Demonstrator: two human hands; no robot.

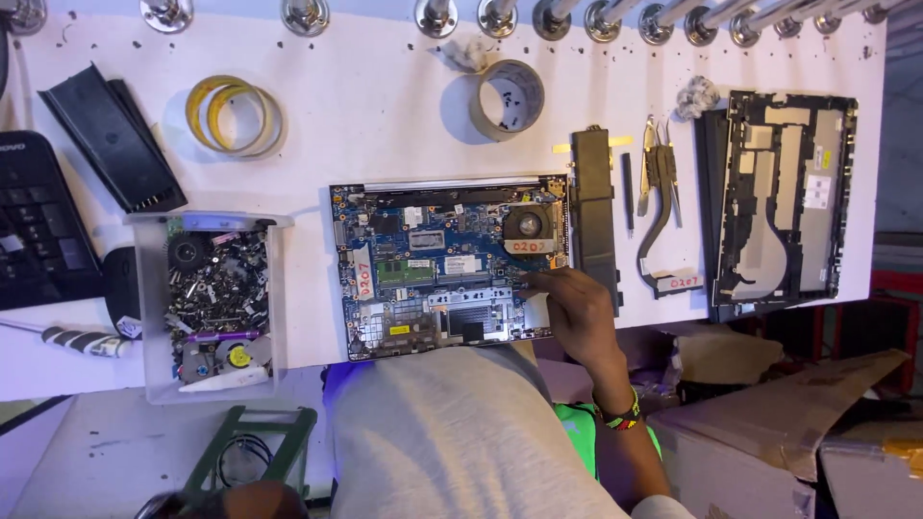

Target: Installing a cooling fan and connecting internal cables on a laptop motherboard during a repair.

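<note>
An opened laptop base [385, 332] with a blue motherboard [442, 259] and a round fan [527, 224] lies on the white table, just beyond my grey-shirted torso. My right hand [577, 309], with a beaded bracelet at the wrist, rests at the board's right edge. Its fingertips are bunched together and touch the board just below the fan. I cannot tell whether they pinch something small. My left hand is not in view.
A long black battery [593, 211], pliers [659, 178] and a removed laptop cover [784, 202] lie to the right. A clear bin of screws [213, 298], two tape rolls [234, 115] [508, 96], a black keyboard [34, 221] and a screwdriver [82, 339] lie left. Cardboard boxes [769, 413] stand below right.
</note>
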